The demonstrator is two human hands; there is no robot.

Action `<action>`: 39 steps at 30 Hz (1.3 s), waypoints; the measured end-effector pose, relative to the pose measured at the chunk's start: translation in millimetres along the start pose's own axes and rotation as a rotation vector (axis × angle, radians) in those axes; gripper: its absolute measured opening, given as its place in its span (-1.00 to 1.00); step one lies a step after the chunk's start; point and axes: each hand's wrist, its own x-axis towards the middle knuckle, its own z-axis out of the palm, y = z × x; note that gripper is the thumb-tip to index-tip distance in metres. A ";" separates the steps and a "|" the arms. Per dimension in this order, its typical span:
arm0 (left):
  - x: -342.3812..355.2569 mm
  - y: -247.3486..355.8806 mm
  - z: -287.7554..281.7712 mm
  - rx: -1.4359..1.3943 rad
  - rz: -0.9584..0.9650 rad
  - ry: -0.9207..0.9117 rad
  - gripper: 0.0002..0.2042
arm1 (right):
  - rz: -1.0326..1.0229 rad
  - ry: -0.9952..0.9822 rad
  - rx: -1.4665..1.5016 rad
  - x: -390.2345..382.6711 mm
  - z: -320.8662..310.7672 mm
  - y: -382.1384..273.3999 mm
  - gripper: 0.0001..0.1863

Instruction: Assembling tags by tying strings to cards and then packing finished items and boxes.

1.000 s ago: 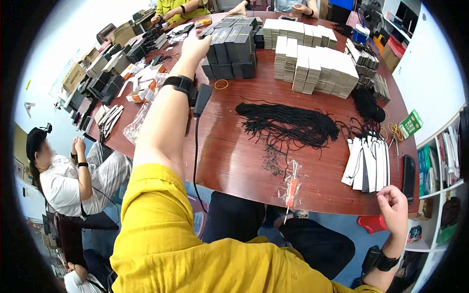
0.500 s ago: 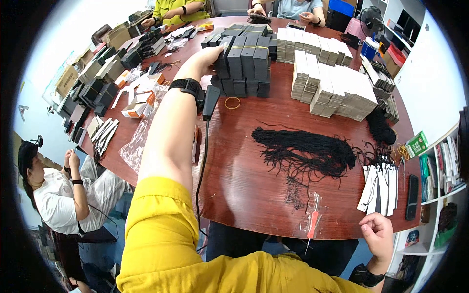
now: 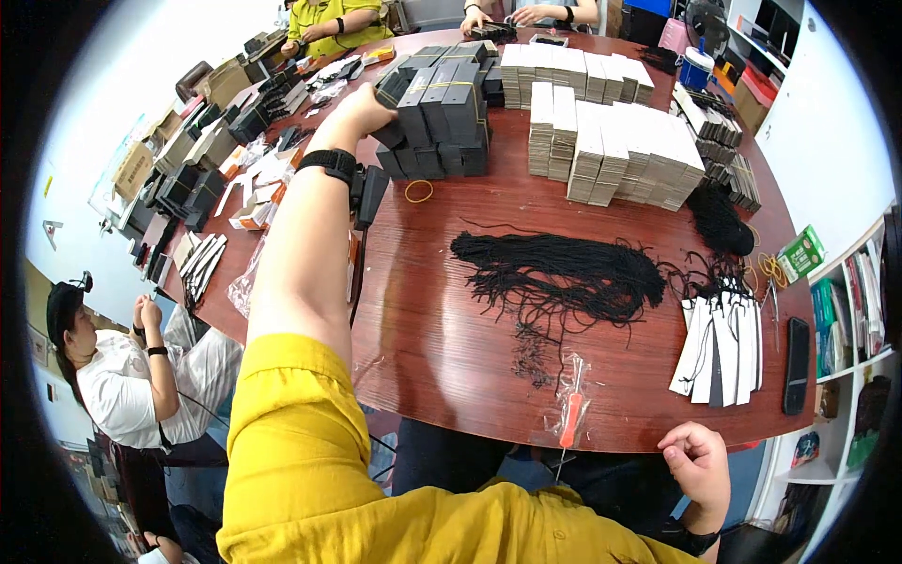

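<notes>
And here's my left hand (image 3: 365,113), right out at full stretch over the counter (image 3: 413,320), fingers curled on a dark grey bundle (image 3: 390,87) at the left end of the stack. That's a grip, though part of it is hidden behind my own fingers. The bundle leans, its long axis off the upright, while the dark bundles (image 3: 451,103) just to its right stand on end, long axes up and down, yellow bands around them, another tier below.

Lettering next! The green packet (image 3: 800,254) at the right edge carries pale print, too small to read from here; the brown carton (image 3: 136,167) far to the left has dark marks, likewise too fine to make out.

Over to my right hand (image 3: 697,461): loosely curled, nothing visible in it, hanging by the near edge of the counter. Just beyond it, white strips (image 3: 719,348) with black cords lie fanned, long axes running away from me. To its left, a tool with an orange-red handle (image 3: 570,418) sits on clear wrap, its thin shaft pointing back toward me over the edge.

Mid-counter, a hank of black cord (image 3: 564,277) stretches left to right; a rubber band (image 3: 419,192) lies in front of the dark stack, and pale card stacks (image 3: 611,150) stand to its right.
</notes>
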 end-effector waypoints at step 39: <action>-355.4 -31.5 -5.7 -0.704 0.727 0.269 -0.90 | -0.336 -0.528 0.215 126.9 210.9 -148.3 -0.80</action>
